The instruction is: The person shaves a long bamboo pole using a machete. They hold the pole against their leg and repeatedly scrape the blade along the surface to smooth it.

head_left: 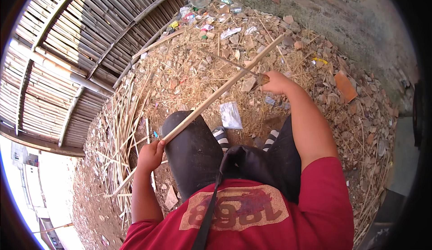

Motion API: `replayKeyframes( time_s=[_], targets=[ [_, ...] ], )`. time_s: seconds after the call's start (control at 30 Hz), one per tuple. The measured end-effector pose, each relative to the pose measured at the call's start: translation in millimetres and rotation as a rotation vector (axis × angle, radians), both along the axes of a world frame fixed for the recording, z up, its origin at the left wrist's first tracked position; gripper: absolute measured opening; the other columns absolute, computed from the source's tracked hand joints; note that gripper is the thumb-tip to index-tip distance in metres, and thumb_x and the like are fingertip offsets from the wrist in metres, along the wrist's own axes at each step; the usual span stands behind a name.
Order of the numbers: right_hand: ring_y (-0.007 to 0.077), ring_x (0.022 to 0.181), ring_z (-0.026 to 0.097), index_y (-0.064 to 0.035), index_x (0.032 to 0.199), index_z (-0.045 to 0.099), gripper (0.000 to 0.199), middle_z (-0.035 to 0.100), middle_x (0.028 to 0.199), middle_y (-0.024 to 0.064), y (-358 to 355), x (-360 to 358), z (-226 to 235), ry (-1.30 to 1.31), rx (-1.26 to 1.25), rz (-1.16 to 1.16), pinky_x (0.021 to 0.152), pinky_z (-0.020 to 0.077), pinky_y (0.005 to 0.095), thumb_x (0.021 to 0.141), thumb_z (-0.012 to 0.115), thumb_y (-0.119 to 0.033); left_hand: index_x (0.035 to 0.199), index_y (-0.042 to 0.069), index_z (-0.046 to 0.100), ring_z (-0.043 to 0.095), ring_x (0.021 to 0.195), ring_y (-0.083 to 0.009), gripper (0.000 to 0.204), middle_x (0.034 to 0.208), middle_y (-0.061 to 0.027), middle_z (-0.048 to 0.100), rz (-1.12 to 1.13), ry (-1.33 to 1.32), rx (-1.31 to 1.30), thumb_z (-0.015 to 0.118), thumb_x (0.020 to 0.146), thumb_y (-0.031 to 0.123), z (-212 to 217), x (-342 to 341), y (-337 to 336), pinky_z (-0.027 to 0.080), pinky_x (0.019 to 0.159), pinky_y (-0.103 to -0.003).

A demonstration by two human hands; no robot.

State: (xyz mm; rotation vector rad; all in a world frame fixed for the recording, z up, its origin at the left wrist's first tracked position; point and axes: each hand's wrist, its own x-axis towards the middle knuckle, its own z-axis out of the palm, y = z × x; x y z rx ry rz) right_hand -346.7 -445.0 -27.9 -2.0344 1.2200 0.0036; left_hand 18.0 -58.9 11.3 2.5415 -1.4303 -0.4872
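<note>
My left hand (150,155) grips the near end of a long pale bamboo strip (216,93) that slants up and to the right across my knee. Held out in front, my right hand (275,82) is closed on the wooden handle of a long knife (234,65). Its thin dark blade runs up-left and meets the strip near the middle. I am seated, with black trousers and striped socks below the strip.
A bamboo slat fence (67,56) fills the left side. Split bamboo strips (121,128) lie heaped on the ground by my left leg. Rubble, dry straw, litter and a clear plastic bag (231,114) cover the ground ahead. A brick wall (342,7) stands at the right.
</note>
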Motion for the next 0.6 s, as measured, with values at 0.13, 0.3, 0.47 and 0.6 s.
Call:
replayKeyframes(
  time_s=[0.13, 0.3, 0.47, 0.6],
  targets=[
    [0.0330, 0.080, 0.067, -0.0017, 0.090, 0.068, 0.030, 0.071, 0.088, 0.0190, -11.2, -5.4, -18.6, -0.054, -0.085, -0.076, 0.074, 0.0529, 0.0431, 0.072, 0.072, -0.025, 0.084, -0.001, 0.064, 0.063, 0.079, -0.0483, 0.055, 0.077, -0.0261, 0.065, 0.012, 0.019, 0.018, 0.046, 0.104, 0.048, 14.2, -3.5, -4.3, 0.049, 0.071, -0.054],
    [0.0332, 0.078, 0.067, -0.0022, 0.093, 0.068, 0.032, 0.070, 0.088, 0.0183, 12.4, 0.7, 15.6, -0.022, -0.112, 0.161, 0.071, 0.0528, 0.0425, 0.072, 0.072, -0.026, 0.084, -0.001, 0.064, 0.063, 0.077, -0.0485, 0.055, 0.076, -0.0267, 0.065, -0.040, 0.021, 0.007, 0.048, 0.103, 0.048, 9.4, 4.5, -4.4, 0.049, 0.070, -0.053],
    [0.0287, 0.075, 0.067, -0.0017, 0.095, 0.068, 0.031, 0.069, 0.082, 0.0143, -13.1, -26.7, 6.9, -0.129, -0.068, -0.199, 0.072, 0.0532, 0.0419, 0.073, 0.072, -0.024, 0.088, -0.001, 0.065, 0.065, 0.076, -0.0461, 0.055, 0.075, -0.0254, 0.065, 0.009, 0.072, -0.024, 0.047, 0.104, 0.048, 0.1, 2.1, -3.7, 0.050, 0.070, -0.051],
    [0.0335, 0.084, 0.069, -0.0025, 0.101, 0.070, 0.038, 0.072, 0.093, 0.0190, 18.5, 5.6, 36.0, -0.104, -0.078, -0.006, 0.077, 0.0538, 0.0428, 0.072, 0.076, -0.027, 0.093, -0.001, 0.067, 0.066, 0.075, -0.0428, 0.057, 0.075, -0.0239, 0.066, 0.052, 0.182, -0.042, 0.045, 0.105, 0.050, -7.6, 3.8, 3.0, 0.051, 0.071, -0.048]
  ],
)
